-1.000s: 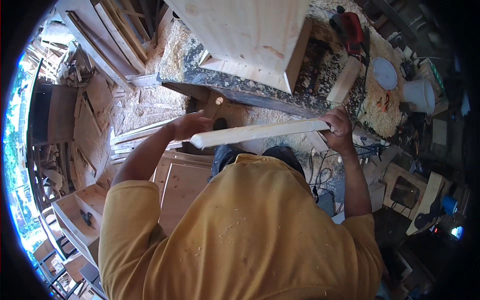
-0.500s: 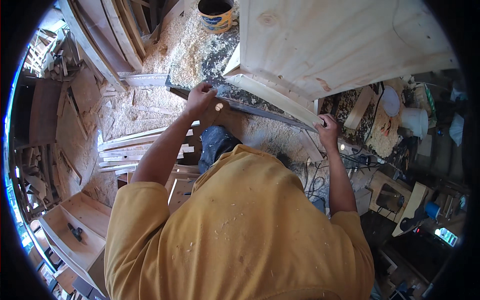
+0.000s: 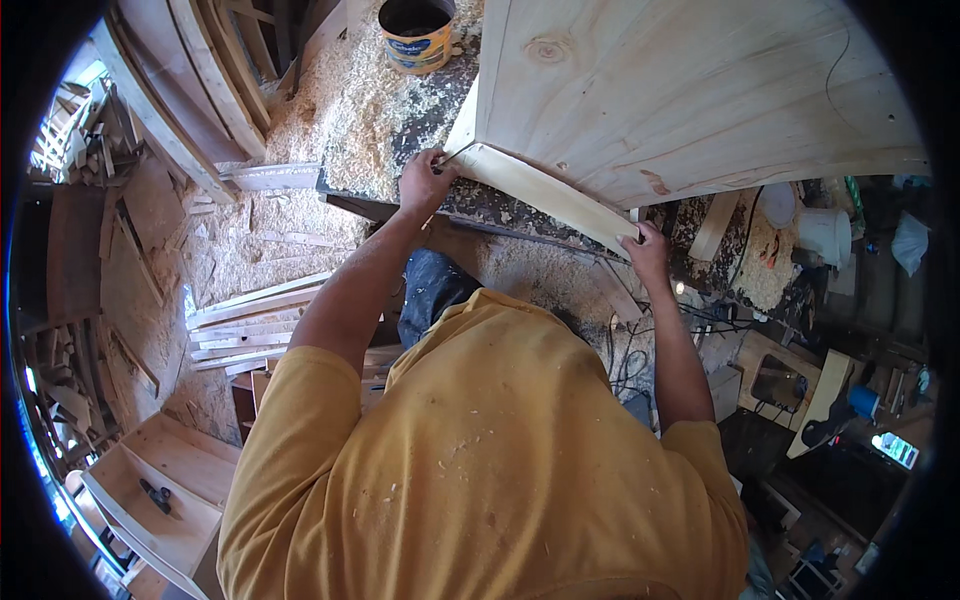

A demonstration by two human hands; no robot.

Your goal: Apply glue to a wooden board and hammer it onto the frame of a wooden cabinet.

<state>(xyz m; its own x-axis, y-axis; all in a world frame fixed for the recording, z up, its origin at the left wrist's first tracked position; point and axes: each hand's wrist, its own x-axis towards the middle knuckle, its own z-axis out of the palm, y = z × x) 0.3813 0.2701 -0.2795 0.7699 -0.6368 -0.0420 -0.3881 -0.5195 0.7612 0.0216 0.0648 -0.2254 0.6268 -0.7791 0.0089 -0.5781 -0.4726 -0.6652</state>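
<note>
A pale wooden strip (image 3: 555, 200) lies slanted along the lower edge of a large plywood panel (image 3: 680, 90). At the strip's right end, my right hand (image 3: 648, 252) is closed, thumb and fingers pinching the wood. My left hand (image 3: 428, 184) is closed beside the strip's left end, close to the panel's corner. From its fingertips a thin dark rod (image 3: 460, 151) points toward that corner; its kind is too small to make out. Beneath both lies a dark, speckled workbench (image 3: 505, 203) strewn with shavings.
A yellow tub (image 3: 418, 45) stands on the bench among wood shavings (image 3: 365, 120). Several wooden slats (image 3: 255, 320) lie at my left, beyond an open drawer-like box (image 3: 165, 480). To the right are a white bucket (image 3: 825, 235), cables (image 3: 630, 350) and a lit phone screen (image 3: 893, 450).
My left hand has moved right and away from me, up to the strip's left end; a thin rod now shows at its fingertips. My right hand stays on the strip's right end.
</note>
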